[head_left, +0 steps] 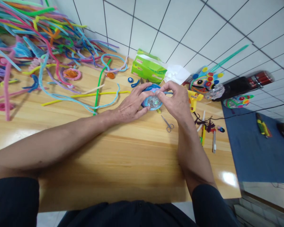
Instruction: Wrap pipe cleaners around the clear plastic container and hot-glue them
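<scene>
Both my hands work on a small round blue craft piece [152, 102] with a shiny sequined centre, resting on the wooden table [123, 151]. My left hand [132, 105] cups its left side, fingers curled over the top edge. My right hand [175, 99] pinches its upper right rim where a blue pipe cleaner runs around it. A small pair of scissors [168, 124] lies just below the right hand.
A big heap of coloured pipe cleaners [38, 41] covers the table's far left. A green tissue box [148, 67], a yellow glue gun [194, 99], a colourful mask-like craft [205, 82], pens [214, 142] and scraps sit at the right. The table edge drops to blue floor [257, 151].
</scene>
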`<state>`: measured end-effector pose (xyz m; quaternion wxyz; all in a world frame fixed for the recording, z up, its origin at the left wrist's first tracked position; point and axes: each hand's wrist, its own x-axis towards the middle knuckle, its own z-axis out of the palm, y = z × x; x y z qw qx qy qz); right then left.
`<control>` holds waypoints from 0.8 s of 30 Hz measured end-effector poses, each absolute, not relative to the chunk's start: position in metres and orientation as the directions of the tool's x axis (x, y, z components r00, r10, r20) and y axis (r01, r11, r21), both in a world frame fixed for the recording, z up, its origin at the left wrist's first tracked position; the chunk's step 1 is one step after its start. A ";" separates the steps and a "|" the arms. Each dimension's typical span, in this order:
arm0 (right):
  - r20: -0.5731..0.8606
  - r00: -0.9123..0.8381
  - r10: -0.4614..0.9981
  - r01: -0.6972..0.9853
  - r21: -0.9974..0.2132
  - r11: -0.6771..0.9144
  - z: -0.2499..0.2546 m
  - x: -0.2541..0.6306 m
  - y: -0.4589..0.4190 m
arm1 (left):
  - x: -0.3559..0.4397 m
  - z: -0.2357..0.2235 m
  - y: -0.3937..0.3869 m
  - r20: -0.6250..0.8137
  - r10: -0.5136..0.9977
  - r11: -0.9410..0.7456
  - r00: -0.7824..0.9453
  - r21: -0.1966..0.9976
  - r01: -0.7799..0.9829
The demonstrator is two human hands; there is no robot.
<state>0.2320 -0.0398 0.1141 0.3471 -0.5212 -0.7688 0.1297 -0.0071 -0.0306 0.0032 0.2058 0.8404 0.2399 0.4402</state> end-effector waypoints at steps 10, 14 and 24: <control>0.498 -0.183 0.847 0.702 -0.537 0.468 0.117 0.240 -0.039 | -0.008 -0.001 -0.024 0.662 0.567 -0.817 0.490 0.527 0.233; 0.618 -0.088 0.781 0.732 -0.492 0.471 0.117 0.248 -0.056 | -0.008 -0.003 -0.022 0.655 0.572 -0.814 0.493 0.526 0.247; 0.517 -0.201 0.832 0.719 -0.499 0.484 0.042 0.261 -0.079 | -0.006 -0.006 -0.016 0.656 0.566 -0.813 0.499 0.544 0.206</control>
